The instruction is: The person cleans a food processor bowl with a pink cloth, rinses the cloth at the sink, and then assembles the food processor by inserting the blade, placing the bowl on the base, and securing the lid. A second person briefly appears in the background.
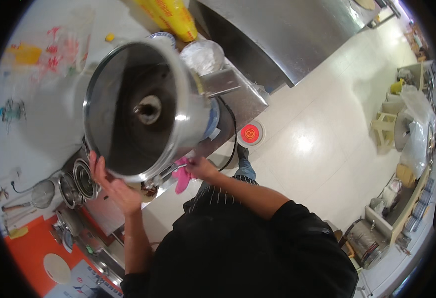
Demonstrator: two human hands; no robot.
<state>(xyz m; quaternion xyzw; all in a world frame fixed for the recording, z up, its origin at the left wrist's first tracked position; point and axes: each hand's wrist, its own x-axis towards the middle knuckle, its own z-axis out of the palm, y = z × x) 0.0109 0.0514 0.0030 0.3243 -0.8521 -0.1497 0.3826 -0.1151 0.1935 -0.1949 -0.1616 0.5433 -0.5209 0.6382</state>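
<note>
A large round stainless-steel machine drum (181, 107) is tipped so that its mouth faces me, showing a dark inside and a pale round hub (149, 109) in the middle. My left hand (118, 191) rests against the lower left of its rim, fingers stretched out. Below the drum's right side my right hand (203, 169) is closed on a pink cloth (182, 179), beside metal fittings at the rim. Its fingertips are partly hidden.
Behind the drum sit a foil-like silver bowl (203, 55) and a yellow bag (168, 17). Steel strainers and pots (74, 186) stand left of my left hand. A black cable (234, 131) hangs toward the floor, near a round red-topped container (250, 133). Shelving (389, 226) lines the right.
</note>
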